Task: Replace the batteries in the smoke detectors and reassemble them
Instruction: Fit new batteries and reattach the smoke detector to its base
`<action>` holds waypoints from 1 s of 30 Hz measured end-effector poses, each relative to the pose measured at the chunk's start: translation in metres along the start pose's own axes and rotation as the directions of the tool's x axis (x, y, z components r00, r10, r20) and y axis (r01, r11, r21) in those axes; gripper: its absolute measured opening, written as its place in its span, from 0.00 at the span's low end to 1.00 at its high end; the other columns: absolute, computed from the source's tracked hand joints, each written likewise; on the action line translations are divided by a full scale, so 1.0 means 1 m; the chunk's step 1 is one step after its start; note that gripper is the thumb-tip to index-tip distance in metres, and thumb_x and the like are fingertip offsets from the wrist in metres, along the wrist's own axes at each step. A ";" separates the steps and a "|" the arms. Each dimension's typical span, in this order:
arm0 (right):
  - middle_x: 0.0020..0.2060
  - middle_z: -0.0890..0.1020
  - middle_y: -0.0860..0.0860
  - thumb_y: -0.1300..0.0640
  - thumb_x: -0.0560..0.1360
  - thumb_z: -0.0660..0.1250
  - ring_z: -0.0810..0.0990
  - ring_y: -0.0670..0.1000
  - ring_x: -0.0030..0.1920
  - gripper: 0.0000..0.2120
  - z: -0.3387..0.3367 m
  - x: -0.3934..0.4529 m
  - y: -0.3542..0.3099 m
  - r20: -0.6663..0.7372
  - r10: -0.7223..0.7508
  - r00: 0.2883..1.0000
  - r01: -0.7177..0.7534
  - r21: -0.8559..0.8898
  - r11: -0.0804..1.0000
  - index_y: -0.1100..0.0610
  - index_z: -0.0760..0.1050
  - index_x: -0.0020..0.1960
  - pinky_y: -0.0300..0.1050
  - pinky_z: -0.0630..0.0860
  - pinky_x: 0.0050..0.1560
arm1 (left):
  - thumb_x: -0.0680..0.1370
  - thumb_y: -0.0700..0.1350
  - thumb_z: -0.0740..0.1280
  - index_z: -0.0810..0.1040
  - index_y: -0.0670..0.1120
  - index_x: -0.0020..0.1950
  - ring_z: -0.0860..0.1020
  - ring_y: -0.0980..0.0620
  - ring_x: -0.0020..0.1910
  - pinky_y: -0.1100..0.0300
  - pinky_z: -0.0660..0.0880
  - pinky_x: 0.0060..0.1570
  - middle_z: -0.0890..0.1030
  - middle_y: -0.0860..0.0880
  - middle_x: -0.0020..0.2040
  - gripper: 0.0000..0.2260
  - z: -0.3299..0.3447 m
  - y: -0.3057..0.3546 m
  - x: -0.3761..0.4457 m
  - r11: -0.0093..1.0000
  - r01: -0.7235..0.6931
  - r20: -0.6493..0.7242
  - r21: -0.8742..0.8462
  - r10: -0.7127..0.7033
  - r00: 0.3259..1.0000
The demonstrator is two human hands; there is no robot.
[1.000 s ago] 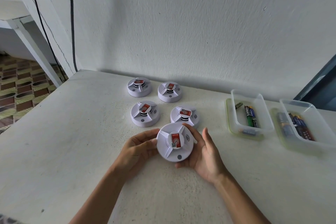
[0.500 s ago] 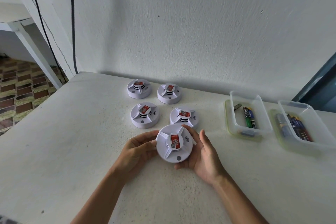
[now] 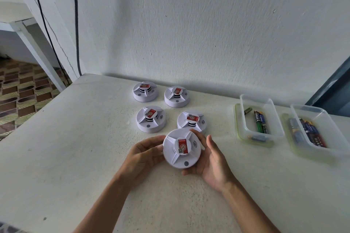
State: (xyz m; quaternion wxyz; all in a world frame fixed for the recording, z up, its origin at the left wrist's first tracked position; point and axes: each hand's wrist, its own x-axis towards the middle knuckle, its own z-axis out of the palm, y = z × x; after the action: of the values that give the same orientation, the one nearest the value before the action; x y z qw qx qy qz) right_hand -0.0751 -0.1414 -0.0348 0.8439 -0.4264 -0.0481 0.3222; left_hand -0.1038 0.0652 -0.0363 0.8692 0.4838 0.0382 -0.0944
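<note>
Both hands, left hand [image 3: 145, 154] and right hand [image 3: 212, 161], clasp a light, rigid plastic smoke detector [image 3: 181, 148] by its rim near the counter's [image 3: 56, 147] middle; four more detectors [image 3: 151, 118] and battery trays [image 3: 259, 119] sit toward its far edge.

Left hand [image 3: 145, 154] curled, fingertips pressing inward; right hand [image 3: 212, 161] palm up, fingers cupped; both forearms converge from the counter's near edge.
</note>
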 end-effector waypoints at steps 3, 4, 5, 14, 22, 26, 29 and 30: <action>0.60 0.80 0.58 0.31 0.59 0.75 0.82 0.59 0.48 0.40 0.000 0.001 0.000 0.000 -0.002 1.000 0.002 -0.008 1.000 0.45 0.74 0.66 0.52 0.81 0.33 | 0.61 0.45 0.82 0.76 0.32 0.62 0.79 0.37 0.56 0.48 0.80 0.52 0.77 0.30 0.61 0.34 0.000 0.000 0.000 1.000 0.000 -0.002 -0.001 0.000 1.000; 0.61 0.80 0.58 0.31 0.59 0.75 0.82 0.59 0.48 0.40 0.000 0.001 0.001 -0.001 0.000 1.000 0.000 -0.009 1.000 0.46 0.74 0.67 0.52 0.81 0.34 | 0.61 0.45 0.82 0.76 0.32 0.62 0.79 0.37 0.56 0.48 0.80 0.53 0.77 0.30 0.61 0.34 0.000 -0.001 0.000 1.000 0.000 -0.004 0.000 0.000 1.000; 0.61 0.80 0.58 0.31 0.59 0.75 0.82 0.59 0.48 0.41 -0.001 0.001 0.001 -0.003 0.003 1.000 -0.003 -0.009 1.000 0.46 0.73 0.67 0.52 0.81 0.34 | 0.61 0.45 0.82 0.77 0.32 0.62 0.79 0.37 0.56 0.48 0.79 0.53 0.77 0.30 0.61 0.34 0.000 -0.001 0.000 1.000 -0.001 -0.006 0.003 0.001 1.000; 0.60 0.80 0.58 0.32 0.59 0.75 0.83 0.58 0.47 0.42 -0.003 0.001 0.001 -0.002 0.000 1.000 0.000 -0.024 1.000 0.47 0.71 0.69 0.52 0.81 0.34 | 0.62 0.45 0.82 0.77 0.33 0.62 0.79 0.36 0.56 0.46 0.78 0.56 0.77 0.30 0.61 0.33 -0.001 -0.002 0.001 1.000 -0.005 -0.003 0.019 0.005 1.000; 0.62 0.79 0.59 0.32 0.62 0.74 0.82 0.58 0.48 0.40 -0.004 0.002 0.001 0.012 0.001 1.000 0.000 -0.025 1.000 0.47 0.71 0.70 0.52 0.81 0.34 | 0.62 0.45 0.82 0.78 0.34 0.61 0.80 0.38 0.55 0.48 0.79 0.53 0.78 0.31 0.60 0.31 0.000 -0.002 0.001 1.000 -0.005 -0.007 0.015 0.005 1.000; 0.63 0.78 0.60 0.32 0.62 0.73 0.82 0.59 0.49 0.41 -0.005 0.002 0.001 0.005 0.010 1.000 -0.009 -0.037 0.999 0.48 0.70 0.71 0.52 0.81 0.35 | 0.61 0.46 0.82 0.79 0.34 0.60 0.80 0.38 0.54 0.48 0.79 0.52 0.79 0.32 0.60 0.31 0.000 -0.002 0.001 1.000 -0.001 -0.011 0.017 0.001 1.000; 0.63 0.78 0.61 0.32 0.63 0.73 0.82 0.59 0.49 0.41 -0.005 0.002 0.001 0.004 0.009 1.000 -0.009 -0.039 0.999 0.48 0.70 0.71 0.52 0.81 0.35 | 0.61 0.46 0.82 0.79 0.34 0.61 0.80 0.38 0.55 0.48 0.79 0.52 0.78 0.32 0.60 0.32 -0.001 -0.002 0.001 1.000 0.003 -0.016 0.015 -0.003 1.000; 0.63 0.78 0.60 0.32 0.63 0.73 0.82 0.59 0.49 0.40 -0.005 0.002 0.001 0.006 0.006 1.000 -0.006 -0.038 0.999 0.48 0.70 0.71 0.52 0.81 0.35 | 0.61 0.46 0.82 0.79 0.34 0.61 0.80 0.37 0.55 0.48 0.79 0.52 0.78 0.32 0.60 0.32 -0.001 -0.002 0.001 1.000 0.003 -0.018 0.015 -0.003 1.000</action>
State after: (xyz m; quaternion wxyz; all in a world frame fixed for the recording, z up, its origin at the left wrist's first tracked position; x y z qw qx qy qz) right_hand -0.0723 -0.1431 -0.0393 0.8345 -0.4415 -0.0554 0.3251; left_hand -0.1028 0.0651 -0.0386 0.8650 0.4911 0.0459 -0.0915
